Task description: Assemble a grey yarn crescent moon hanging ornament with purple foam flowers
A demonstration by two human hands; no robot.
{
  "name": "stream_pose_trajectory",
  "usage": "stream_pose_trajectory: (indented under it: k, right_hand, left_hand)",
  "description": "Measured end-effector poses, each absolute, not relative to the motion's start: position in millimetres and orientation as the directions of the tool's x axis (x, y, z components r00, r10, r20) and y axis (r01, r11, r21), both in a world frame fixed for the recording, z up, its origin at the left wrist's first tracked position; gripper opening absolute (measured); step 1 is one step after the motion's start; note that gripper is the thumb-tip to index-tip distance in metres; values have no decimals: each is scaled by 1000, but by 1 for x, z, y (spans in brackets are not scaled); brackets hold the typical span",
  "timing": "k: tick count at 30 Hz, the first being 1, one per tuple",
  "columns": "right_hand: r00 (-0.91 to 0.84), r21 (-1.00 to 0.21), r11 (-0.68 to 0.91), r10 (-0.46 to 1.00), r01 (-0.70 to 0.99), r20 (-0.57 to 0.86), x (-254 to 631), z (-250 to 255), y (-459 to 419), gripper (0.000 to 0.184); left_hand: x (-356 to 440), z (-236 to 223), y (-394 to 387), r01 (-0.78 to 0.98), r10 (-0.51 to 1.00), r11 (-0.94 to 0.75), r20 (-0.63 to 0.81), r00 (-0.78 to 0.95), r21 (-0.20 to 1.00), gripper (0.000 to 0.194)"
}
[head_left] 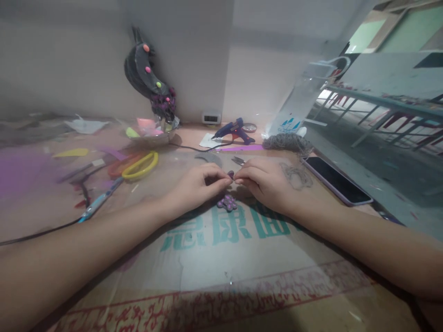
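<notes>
My left hand (207, 182) and my right hand (258, 177) meet fingertip to fingertip over the middle of the table. Between them they pinch a small dark purple piece (230, 174); the fingers cover much of it, and its kind is not clear. Just below lies a cluster of small purple pieces with grey edges (227, 203). Beyond the fingers are a grey crescent-shaped piece (209, 160) and the metal tips of a small tool (238, 160), partly behind my right hand.
A blue glue gun (237, 131) rests at the back near a small digital clock (211, 118). Grey yarn (289, 144) and a phone (339, 180) lie right, by a clear jug (297, 101). Yellow-handled scissors (141, 167) and a blue pen-like tool (100, 200) lie left. A decorated black crescent (147, 69) stands behind.
</notes>
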State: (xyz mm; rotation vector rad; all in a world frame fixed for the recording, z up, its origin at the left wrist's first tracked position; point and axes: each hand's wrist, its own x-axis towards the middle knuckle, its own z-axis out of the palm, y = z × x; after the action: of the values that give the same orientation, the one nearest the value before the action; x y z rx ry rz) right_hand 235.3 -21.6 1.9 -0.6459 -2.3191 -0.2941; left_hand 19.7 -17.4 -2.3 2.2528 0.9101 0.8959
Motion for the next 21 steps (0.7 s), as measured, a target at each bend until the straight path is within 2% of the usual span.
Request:
stream_pose_trajectory:
  k: [7,15,21]
  right_hand:
    - [-624,15,848,378,530,684,236,-4,-21,13]
    - [-631,24,865,346,501,694,236,-4,-23,12]
    - [-551,-136,824,481,551,682,239,-3,-22,10]
  left_hand:
    - [21,1,-19,378,754,-610,363,547,697,16]
    - [20,0,-18,349,752,-595,349,559,724,18]
    - [20,2,-21,370,825,-465,242,512,804,31]
